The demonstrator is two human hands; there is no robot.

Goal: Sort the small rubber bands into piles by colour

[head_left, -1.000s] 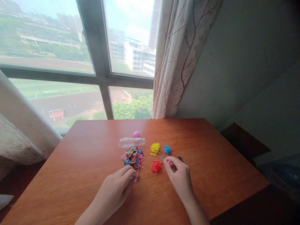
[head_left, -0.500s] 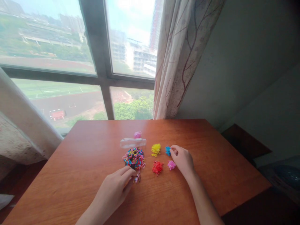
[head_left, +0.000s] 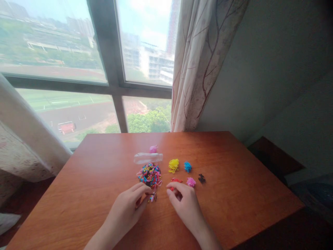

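Yellow bands [head_left: 173, 165] are gathered in one loose pile on the table [head_left: 83, 187], with blue bands [head_left: 187, 167] beside them and, nearer the front, red bands [head_left: 177, 180], pink bands [head_left: 191, 182] and black bands [head_left: 202, 178], the black lying farthest to the right. Five colours are thus kept apart, and the parting by colour can be judged well under way, though not complete: a mixed pile [head_left: 149, 174], in which several colours are tangled, is left to the left of them, and it looks larger than any single-colour pile. A few strays [head_left: 152, 198] are spread at its front edge. There the left hand [head_left: 127, 205] is placed, its thumb and forefinger brought close together at the strays; whether a band is pinched cannot be told. By the right hand [head_left: 186, 201] the red bands are partly covered; its thumb and forefinger are held with only a narrow gap, red is seen at the tips, and whether any of it is gripped cannot be made out. Behind the mixed pile a clear tube [head_left: 148, 158] is laid on its side, with a pink item [head_left: 153, 149] just beyond.
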